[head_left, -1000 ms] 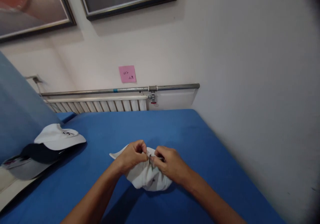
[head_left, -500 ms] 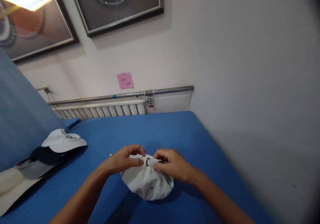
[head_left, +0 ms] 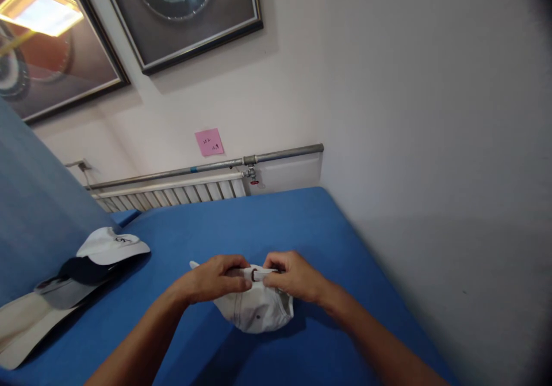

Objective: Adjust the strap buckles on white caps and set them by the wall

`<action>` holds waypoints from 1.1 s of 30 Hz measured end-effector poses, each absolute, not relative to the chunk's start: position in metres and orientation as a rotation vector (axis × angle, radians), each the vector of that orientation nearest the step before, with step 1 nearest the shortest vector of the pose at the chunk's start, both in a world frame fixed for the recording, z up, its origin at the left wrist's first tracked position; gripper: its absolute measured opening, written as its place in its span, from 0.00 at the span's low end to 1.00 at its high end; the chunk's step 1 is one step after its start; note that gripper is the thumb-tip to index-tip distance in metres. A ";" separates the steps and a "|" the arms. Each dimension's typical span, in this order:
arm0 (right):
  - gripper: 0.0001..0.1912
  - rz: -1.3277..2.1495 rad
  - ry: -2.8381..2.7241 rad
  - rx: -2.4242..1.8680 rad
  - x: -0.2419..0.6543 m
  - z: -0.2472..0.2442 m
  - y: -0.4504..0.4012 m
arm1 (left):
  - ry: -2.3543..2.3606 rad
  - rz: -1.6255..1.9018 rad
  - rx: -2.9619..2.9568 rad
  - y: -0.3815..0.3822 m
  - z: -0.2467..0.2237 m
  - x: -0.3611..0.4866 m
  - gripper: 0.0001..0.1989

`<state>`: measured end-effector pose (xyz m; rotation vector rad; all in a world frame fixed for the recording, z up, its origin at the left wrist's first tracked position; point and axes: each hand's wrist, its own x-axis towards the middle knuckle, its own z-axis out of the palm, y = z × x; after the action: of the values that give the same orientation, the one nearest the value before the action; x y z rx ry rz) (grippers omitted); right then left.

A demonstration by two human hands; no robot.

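Note:
A white cap hangs just over or rests on the blue surface, its back strap facing up; I cannot tell which. The strap runs through a small brown buckle. My left hand pinches the strap and cap edge left of the buckle between thumb and fingers. On the buckle's other side, my right hand grips the strap the same way. Part of the cap's brim shows past my left wrist. Its opening is partly hidden by my right hand.
A row of overlapping caps lies at the left, with a white cap on top. The blue padded table meets the wall at right. Behind it are a radiator, a pipe and a pink note. A blue curtain hangs left.
My left fingers have closed from a looser pose onto the strap beside the buckle. My right hand keeps its pinch. The camera view has shifted slightly.

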<state>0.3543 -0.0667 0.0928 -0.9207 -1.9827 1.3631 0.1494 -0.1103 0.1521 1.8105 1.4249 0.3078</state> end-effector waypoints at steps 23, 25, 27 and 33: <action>0.05 1.190 -1.939 -0.826 0.391 0.092 -0.085 | 1.495 0.552 1.852 -0.119 0.131 0.193 0.16; 0.05 1.166 -1.947 -0.822 0.391 0.090 -0.084 | 1.511 0.588 1.830 -0.118 0.127 0.194 0.14; 0.05 1.181 -1.958 -0.831 0.391 0.088 -0.084 | 1.470 0.593 1.775 -0.116 0.125 0.194 0.13; 0.05 1.347 -1.889 -0.773 0.386 0.091 -0.084 | 1.328 0.625 1.777 -0.114 0.127 0.184 0.13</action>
<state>0.3857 -0.0842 0.0910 -0.7730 -1.8892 1.3468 0.1837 -0.1143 0.1270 1.7770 1.3284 0.6249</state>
